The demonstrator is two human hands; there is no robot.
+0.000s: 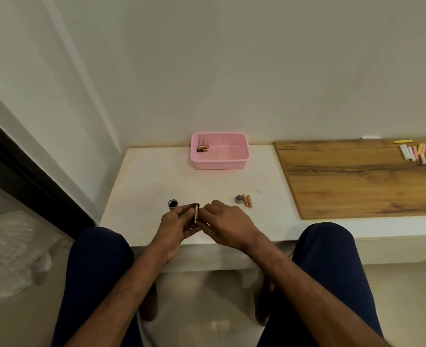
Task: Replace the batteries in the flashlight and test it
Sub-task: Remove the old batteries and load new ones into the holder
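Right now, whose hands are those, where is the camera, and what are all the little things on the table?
There is no machine here, just a person sitting at a white table. The camera is worn on their head, so you look down at their arms and knees. The left hand holds a dark battery holder with one battery showing in it. The right hand reaches to it; its fingertips are hidden, so I cannot tell whether it grips. On the table lie a silver flashlight tube, a small round cap and two loose batteries. Farther back, a pink basket has more batteries inside. Chalk sticks lie on a wooden board.
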